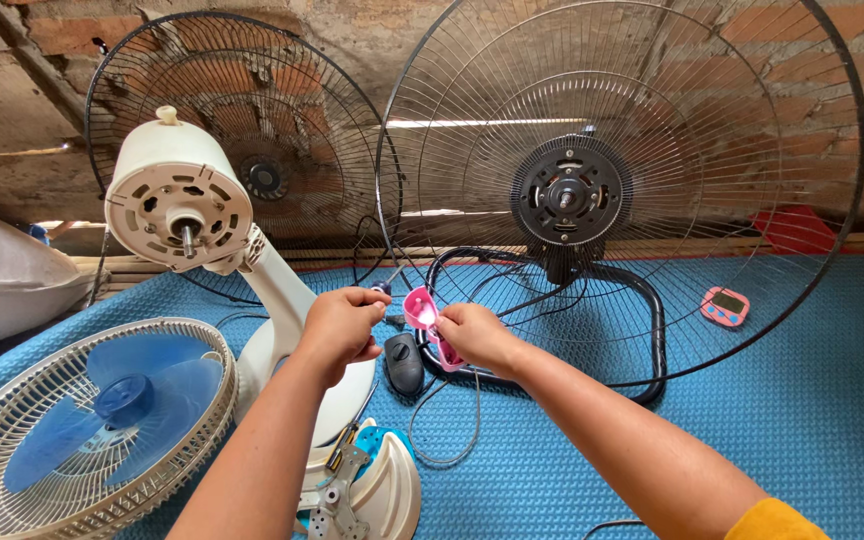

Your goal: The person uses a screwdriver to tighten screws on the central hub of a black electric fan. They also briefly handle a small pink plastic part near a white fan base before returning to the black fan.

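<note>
Both hands meet above the blue bench: right hand (472,335) pinches a small pink plastic part (420,308), left hand (344,322) clamps a screwdriver (384,287) at it, cream fan motor (180,200) still bare, unassembled.

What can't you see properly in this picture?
Head view only:
- Pink part: its lower half is hidden by the right hand.
- Tool in the left hand: only its tip shows past the fingers.
- Pink timer: screen too small to read.
- Blue-bladed fan: cut off by the bottom-left edge.
</note>
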